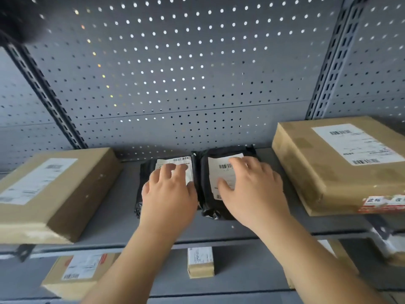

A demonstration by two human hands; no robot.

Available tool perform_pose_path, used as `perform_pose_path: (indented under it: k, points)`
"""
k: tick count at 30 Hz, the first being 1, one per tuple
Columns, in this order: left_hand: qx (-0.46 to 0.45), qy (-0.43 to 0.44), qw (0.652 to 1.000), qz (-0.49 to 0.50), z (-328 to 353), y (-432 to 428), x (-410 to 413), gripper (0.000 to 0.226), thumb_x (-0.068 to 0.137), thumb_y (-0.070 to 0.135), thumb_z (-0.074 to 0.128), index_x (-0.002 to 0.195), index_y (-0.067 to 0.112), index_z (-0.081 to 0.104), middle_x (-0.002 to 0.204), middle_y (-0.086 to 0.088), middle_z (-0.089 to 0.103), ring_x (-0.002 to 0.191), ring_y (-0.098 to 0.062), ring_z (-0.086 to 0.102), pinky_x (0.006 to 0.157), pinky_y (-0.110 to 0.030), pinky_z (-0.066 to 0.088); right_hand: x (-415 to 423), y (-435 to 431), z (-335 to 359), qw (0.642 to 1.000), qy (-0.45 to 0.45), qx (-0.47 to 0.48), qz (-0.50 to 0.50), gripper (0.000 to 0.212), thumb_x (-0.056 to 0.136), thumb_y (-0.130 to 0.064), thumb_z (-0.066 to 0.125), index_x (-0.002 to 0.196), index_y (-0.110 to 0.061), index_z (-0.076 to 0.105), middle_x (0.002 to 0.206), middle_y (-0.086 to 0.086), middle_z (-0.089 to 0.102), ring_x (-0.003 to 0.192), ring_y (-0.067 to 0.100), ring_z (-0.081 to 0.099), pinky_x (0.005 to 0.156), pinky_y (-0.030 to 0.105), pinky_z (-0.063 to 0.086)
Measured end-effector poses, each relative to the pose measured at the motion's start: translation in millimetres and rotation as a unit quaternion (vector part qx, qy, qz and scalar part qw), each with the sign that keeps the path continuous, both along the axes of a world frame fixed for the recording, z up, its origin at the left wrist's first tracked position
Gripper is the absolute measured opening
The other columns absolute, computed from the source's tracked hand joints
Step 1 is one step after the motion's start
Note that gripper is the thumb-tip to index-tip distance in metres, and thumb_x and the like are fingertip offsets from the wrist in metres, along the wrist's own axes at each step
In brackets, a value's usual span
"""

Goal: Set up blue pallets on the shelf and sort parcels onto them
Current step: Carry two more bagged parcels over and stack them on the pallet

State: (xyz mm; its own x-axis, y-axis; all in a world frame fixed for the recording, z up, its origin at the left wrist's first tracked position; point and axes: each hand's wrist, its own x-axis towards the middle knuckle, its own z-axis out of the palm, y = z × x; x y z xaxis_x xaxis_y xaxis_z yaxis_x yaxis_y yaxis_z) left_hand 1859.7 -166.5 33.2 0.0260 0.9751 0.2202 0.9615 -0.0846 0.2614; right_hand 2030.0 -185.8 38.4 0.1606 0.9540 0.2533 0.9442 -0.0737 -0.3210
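Head view: a grey shelf (122, 216) is shown, with a left cardboard box (54, 189) at its left end and a right cardboard box (328, 167) at its right end. At the shelf's middle, two labelled parcels are laid side by side, touching. The left hand (168, 194) is laid flat on the left black parcel (144, 170), fingers slightly apart. The right hand (252, 189) is laid on the right black parcel (221, 151), fingers spread.

Grey shelf (122, 218) — black parcels (237, 152) side by side, cardboard boxes (306, 172) flanking

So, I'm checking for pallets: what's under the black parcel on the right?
Only grey shelf shows around the black parcel; no blue edge visible. Directly beneath is hidden by the parcel itself, with the right hand resting on top.
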Motion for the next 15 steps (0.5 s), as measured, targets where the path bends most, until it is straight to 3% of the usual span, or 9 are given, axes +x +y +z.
perform_pose_path:
  k: [4,8,15]
  points:
    - [-0.02,0.017,1.0,0.011,-14.5,9.1,1.1,0.044,0.103,0.04,0.04,0.146,0.031,0.044,0.158,0.001,0.038,0.147,-0.03,0.029,0.118,-0.055,0.026,-10.2,11.6,-3.6,0.998,-0.03,-0.05,-0.003,0.063,0.091,-0.067,0.038,0.141,-0.03,0.044,0.144,0.007,0.05,0.13,0.038,0.044,0.109,0.058,0.033]
    - [-0.062,0.018,0.998,0.028,-26.6,17.8,-1.5,0.049,0.101,0.052,0.033,0.147,0.034,0.037,0.163,-0.001,0.03,0.152,-0.036,0.02,0.119,-0.063,0.02,-12.2,20.4,-11.3,0.995,-0.035,-0.098,0.008,0.071,0.091,-0.072,0.033,0.15,-0.033,0.033,0.161,0.009,0.032,0.143,0.043,0.029,0.114,0.062,0.027]
    - [-0.087,0.005,0.996,0.028,-31.5,25.9,-3.0,0.076,0.085,0.081,0.035,0.143,0.032,0.036,0.162,-0.001,0.033,0.15,-0.042,0.024,0.115,-0.057,0.033,-8.3,23.1,-20.4,0.991,-0.051,-0.12,0.006,0.072,0.09,-0.069,0.045,0.151,-0.034,0.032,0.165,0.006,0.023,0.148,0.044,0.02,0.113,0.058,0.03]
